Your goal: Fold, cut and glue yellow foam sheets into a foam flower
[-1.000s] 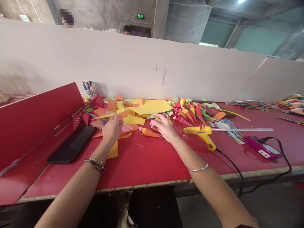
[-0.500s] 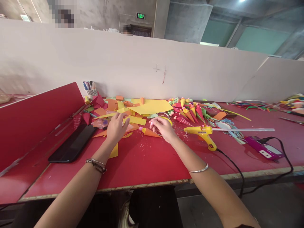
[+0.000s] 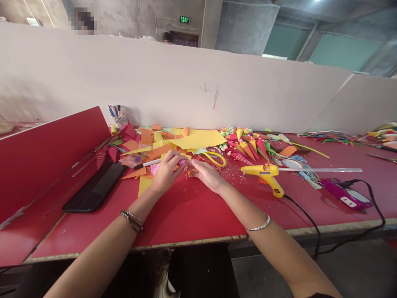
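My two hands meet at the middle of the red table [image 3: 192, 219]. My left hand [image 3: 167, 173] is curled, its fingertips pinching a small pink piece [image 3: 182, 162]. My right hand [image 3: 207, 174] lies with fingers pressed together over an orange paper cone [image 3: 188, 171], which is almost wholly hidden beneath it. Yellow-handled scissors [image 3: 216, 157] lie just behind my right hand. A white marker [image 3: 148, 164] lies on the paper scraps beside my left hand.
A yellow glue gun [image 3: 263, 172] with a long glue stick rests to the right, its cord running off the front edge. Finished cones [image 3: 248, 147], a yellow sheet [image 3: 198, 138], a pen cup [image 3: 117, 116], a black phone [image 3: 93, 188] and a purple power strip [image 3: 344, 195] surround the hands.
My left hand moved right from the scrap pile to the cone. My right hand left the scissors and came down over the cone, so both hands now touch.
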### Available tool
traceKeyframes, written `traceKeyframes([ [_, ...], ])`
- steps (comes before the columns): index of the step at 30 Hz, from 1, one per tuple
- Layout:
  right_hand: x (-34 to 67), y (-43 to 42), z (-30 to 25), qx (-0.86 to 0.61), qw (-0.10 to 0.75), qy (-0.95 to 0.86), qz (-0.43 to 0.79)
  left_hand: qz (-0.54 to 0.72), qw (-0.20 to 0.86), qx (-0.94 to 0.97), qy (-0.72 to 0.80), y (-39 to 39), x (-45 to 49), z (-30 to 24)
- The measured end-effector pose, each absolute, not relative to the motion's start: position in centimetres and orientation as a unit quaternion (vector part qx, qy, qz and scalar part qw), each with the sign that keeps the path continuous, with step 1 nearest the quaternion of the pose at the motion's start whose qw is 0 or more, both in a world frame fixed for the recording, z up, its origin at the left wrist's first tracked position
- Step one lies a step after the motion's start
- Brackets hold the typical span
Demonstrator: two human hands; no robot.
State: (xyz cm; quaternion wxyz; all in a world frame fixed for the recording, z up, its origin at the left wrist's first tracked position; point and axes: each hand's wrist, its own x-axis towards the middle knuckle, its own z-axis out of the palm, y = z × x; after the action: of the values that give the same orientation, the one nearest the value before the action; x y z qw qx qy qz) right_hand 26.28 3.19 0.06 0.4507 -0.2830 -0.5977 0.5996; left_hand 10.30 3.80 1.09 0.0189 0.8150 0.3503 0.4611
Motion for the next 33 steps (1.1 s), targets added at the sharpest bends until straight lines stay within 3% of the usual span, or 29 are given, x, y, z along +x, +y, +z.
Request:
traceKeyframes([
  [6, 26.7, 2.7, 0.9, -0.313, 0.418, -0.693, 0.497, 0.513, 0.097, 0.742, 0.421, 4.0, 9.8, 1.4],
  [10, 26.4, 2.6, 1.1, -0.306, 0.404, -0.734, 0.451, 0.466, 0.114, 0.789, 0.384, 3.8, 10.1, 1.3],
  [14, 26.3, 2.6, 1.0, -0.321, 0.454, -0.735, 0.388, 0.457, 0.154, 0.775, 0.408, 3.9, 10.2, 1.3],
  [17, 26.2, 2.5, 1.1, -0.335, 0.504, -0.727, 0.325, 0.471, 0.224, 0.745, 0.416, 3.8, 10.2, 1.3],
  [26, 26.1, 2.3, 1.3, -0.334, 0.455, -0.816, 0.123, 0.43, 0.487, 0.661, 0.376, 3.4, 11.3, 0.6],
  [33, 26.5, 2.8, 1.2, -0.345, 0.463, -0.813, 0.079, 0.421, 0.546, 0.64, 0.338, 3.4, 11.2, 0.6],
])
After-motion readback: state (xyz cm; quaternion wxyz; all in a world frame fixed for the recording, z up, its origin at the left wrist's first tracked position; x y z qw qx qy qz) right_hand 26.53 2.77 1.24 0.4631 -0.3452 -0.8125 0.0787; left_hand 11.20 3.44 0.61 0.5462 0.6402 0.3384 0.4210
